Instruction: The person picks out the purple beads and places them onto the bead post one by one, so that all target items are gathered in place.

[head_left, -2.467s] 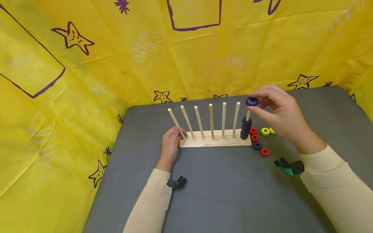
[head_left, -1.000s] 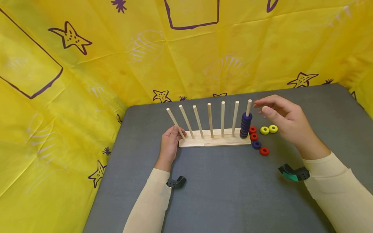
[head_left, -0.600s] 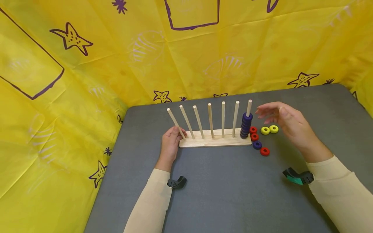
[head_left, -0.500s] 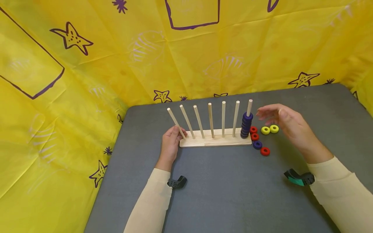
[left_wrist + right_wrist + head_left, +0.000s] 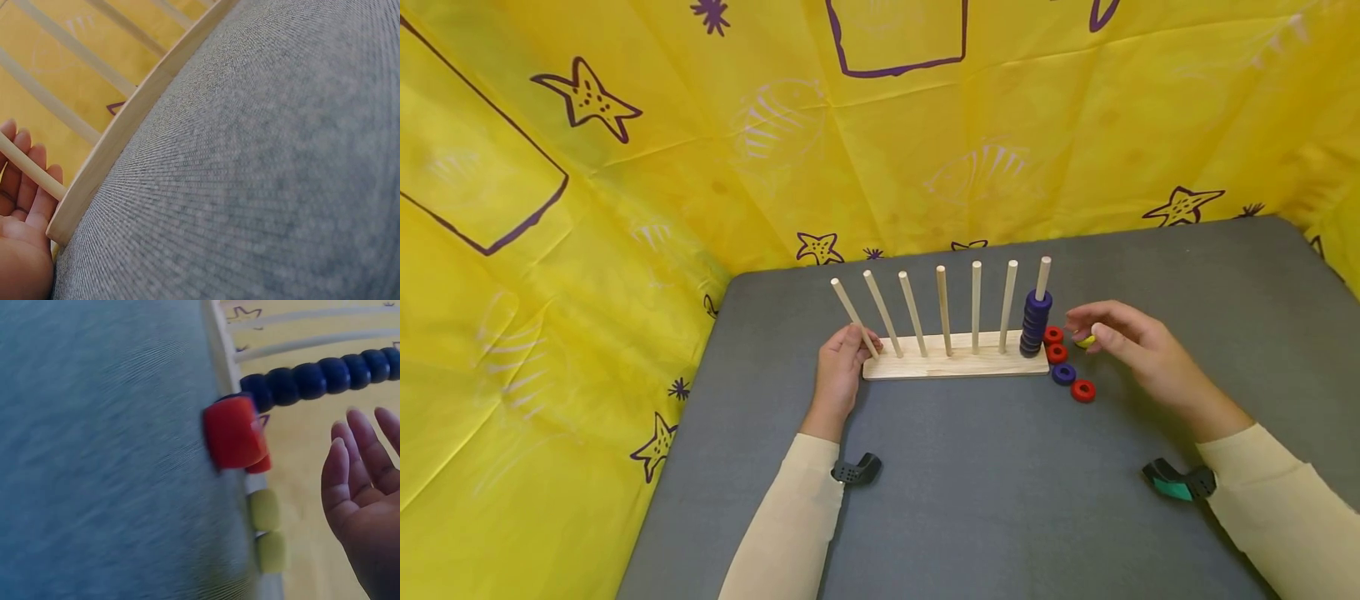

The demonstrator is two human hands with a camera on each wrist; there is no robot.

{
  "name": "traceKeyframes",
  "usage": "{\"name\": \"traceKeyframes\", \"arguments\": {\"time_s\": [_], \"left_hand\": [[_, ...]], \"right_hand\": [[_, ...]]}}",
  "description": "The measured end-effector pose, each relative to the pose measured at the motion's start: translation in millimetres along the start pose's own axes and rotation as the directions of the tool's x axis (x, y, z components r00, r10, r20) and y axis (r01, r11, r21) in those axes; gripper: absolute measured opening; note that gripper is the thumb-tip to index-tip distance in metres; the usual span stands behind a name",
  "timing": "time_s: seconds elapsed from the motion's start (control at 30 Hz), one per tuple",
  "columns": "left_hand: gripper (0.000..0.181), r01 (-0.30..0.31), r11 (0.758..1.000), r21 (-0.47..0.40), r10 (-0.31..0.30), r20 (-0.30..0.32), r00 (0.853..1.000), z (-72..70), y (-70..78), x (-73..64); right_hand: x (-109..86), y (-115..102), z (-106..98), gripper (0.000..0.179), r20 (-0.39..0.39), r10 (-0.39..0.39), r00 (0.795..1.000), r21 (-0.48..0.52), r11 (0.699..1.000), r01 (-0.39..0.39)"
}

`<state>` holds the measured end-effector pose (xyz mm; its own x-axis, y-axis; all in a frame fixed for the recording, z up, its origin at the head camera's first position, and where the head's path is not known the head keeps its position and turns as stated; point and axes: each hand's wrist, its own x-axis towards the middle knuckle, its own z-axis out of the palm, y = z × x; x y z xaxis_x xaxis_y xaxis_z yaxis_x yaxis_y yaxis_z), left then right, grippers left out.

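Note:
A pale wooden peg stand [image 5: 955,362] with a row of upright dowels lies on the grey table. My left hand [image 5: 837,371] grips its left end by the outermost dowel; in the left wrist view the fingers [image 5: 39,187] lie behind that dowel. Dark blue rings [image 5: 1035,327] are stacked on the rightmost dowel, whose top is bare. My right hand [image 5: 1138,354] hovers right of the stack, fingers loosely bent and holding nothing. Beneath it, two yellow rings [image 5: 265,511] show in the right wrist view; in the head view the hand mostly hides them.
Red rings [image 5: 1083,391] and a loose blue ring [image 5: 1063,373] lie beside the stand's right end. A yellow patterned cloth [image 5: 880,150] hangs behind the table [image 5: 970,483] and at its sides.
The right hand has put a blue ring on the rightmost dowel, let go, then moved right and down towards the yellow rings. The left hand has stayed in place.

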<state>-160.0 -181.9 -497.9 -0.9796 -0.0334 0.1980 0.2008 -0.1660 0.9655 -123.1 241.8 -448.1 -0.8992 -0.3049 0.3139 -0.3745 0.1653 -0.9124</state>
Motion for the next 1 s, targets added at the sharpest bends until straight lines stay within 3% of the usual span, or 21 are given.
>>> {"name": "traceKeyframes", "arguments": {"time_s": [0.23, 0.53, 0.77, 1.0], "left_hand": [[0.077, -0.006, 1.0, -0.015, 0.006, 0.005, 1.0, 0.3, -3.3, 0.9], [0.07, -0.008, 1.0, -0.026, 0.008, 0.003, 1.0, 1.8, -2.7, 0.8], [0.078, -0.016, 1.0, -0.021, 0.016, 0.009, 1.0, 0.5, -3.8, 2.0], [0.07, -0.012, 0.999, -0.041, 0.012, 0.003, 1.0, -1.5, -4.4, 2.1]], "right_hand": [[-9.5, 15, 2, 0.031, -0.002, 0.088, 0.996, -0.07, 0.994, -0.088], [-16.4, 32, 4, 0.04, 0.005, 0.093, 0.996, -0.135, 0.987, -0.091], [-18.0, 38, 8, 0.043, 0.023, 0.12, 0.992, -0.229, 0.967, -0.112], [-16.8, 40, 11, 0.041, 0.061, 0.129, 0.99, -0.31, 0.945, -0.105]]}}
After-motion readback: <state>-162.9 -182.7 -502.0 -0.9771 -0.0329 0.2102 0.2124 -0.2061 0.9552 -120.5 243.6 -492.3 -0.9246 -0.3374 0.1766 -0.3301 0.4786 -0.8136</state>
